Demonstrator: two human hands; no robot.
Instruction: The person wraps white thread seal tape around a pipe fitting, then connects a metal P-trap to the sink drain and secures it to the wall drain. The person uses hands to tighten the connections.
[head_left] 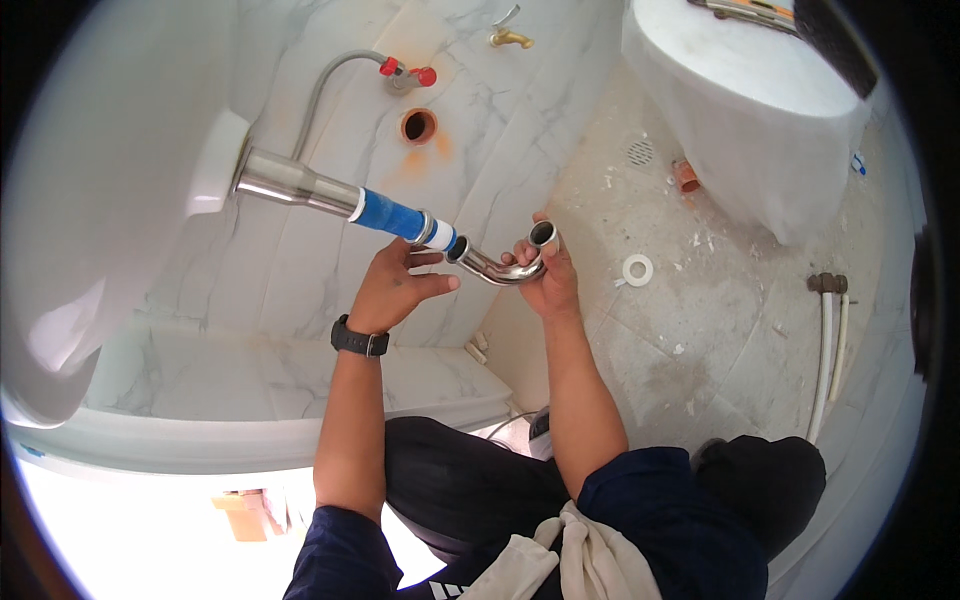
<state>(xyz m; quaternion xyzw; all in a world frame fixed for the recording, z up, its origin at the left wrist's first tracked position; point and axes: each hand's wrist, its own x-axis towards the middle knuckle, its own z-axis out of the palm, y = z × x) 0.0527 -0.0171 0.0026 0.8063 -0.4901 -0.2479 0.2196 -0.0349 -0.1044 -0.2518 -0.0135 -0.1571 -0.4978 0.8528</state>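
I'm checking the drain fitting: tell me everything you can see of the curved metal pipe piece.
The curved metal pipe is a shiny chrome-looking U-bend. One end meets the blue-wrapped tailpiece under the white basin; its other end points up, open. The right hand grips the bend; the left hand is open just beside the joint.

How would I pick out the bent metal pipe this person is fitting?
Start at the white basin on the left and follow the straight steel tube with the blue band out from under it. At its end sits the curved chrome pipe, gripped by the right hand. It is the only shiny U-shaped piece.
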